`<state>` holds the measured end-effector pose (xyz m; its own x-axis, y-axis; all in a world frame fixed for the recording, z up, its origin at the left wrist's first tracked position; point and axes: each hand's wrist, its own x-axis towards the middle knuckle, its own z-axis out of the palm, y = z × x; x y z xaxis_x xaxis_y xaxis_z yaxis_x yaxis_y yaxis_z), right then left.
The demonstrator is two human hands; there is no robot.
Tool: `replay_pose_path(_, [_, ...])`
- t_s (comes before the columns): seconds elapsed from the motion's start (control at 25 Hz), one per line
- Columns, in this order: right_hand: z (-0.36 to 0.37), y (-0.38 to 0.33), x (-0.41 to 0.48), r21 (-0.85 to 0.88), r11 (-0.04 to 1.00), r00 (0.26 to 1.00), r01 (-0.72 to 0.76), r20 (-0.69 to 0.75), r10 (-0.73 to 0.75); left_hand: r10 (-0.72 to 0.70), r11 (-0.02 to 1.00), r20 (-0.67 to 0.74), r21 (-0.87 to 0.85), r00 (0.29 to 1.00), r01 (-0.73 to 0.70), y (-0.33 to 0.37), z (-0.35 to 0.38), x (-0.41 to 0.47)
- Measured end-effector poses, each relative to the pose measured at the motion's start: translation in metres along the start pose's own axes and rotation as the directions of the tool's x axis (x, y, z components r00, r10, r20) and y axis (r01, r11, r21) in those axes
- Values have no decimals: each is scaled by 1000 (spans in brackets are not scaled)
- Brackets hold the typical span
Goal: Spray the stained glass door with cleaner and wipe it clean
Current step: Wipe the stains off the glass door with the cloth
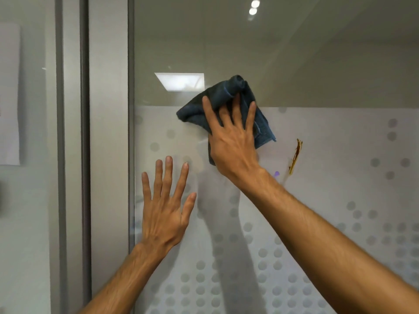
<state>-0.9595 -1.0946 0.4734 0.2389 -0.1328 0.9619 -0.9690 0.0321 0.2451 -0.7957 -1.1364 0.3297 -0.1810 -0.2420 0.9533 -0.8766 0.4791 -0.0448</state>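
Note:
The glass door (317,91) fills the view, clear above and frosted with grey dots below. A thin brown stain (295,155) runs down the frosted part, right of centre. My right hand (233,141) presses a crumpled dark blue cloth (217,100) flat against the glass, just left of the stain and apart from it. My left hand (164,207) lies flat on the glass lower left, fingers spread, holding nothing. No spray bottle is in view.
The door's grey metal frame (108,132) runs vertically at the left, with a dark seam (85,132) beside it. A white paper (9,94) hangs on the wall at the far left. A ceiling light reflects in the clear glass.

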Motion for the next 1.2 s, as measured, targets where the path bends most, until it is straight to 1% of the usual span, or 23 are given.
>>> replay_pose_path(0.08, [-2,15,-5,6,995,995,-100,-20,100,10,1000,-3,0,1000,-10,4,-1,4])
replay_pose_path(0.16, [-5,32,-14,12,986,985,-169,-46,169,23,1000,-10,-3,1000,-23,10,-2,11])
replay_pose_path(0.32, [-8,47,-31,61,978,978,-198,-56,201,20,1000,-11,-5,1000,-20,18,-2,25])
replay_pose_path(0.44, [-10,44,-66,93,985,987,-148,-49,153,1,1000,-19,-10,1000,-1,22,1,31])
replay_pose_path(0.6, [-12,40,-132,87,994,998,-61,-8,62,4,1000,-30,-22,1000,-4,28,0,33])
replay_pose_path(0.72, [-11,35,-192,80,997,994,-11,105,3,9,999,-33,-35,999,-10,35,-4,32])
replay_pose_path(0.84, [-14,35,-237,8,996,977,91,195,-91,23,999,-25,-38,999,-24,42,-7,29])
replay_pose_path(0.92, [-18,43,-233,-49,989,975,137,183,-126,33,999,-16,-35,999,-33,45,-7,28])
replay_pose_path(0.96, [-19,48,-220,-67,989,980,134,156,-122,38,998,-10,-39,999,-39,46,-7,26])
replay_pose_path(1.08, [-27,65,-150,-123,991,998,45,41,-41,45,997,-15,-57,999,-45,51,-8,23])
replay_pose_path(1.2, [-36,97,-81,-157,988,1000,-2,10,4,37,998,-7,-59,999,-37,57,-8,21])
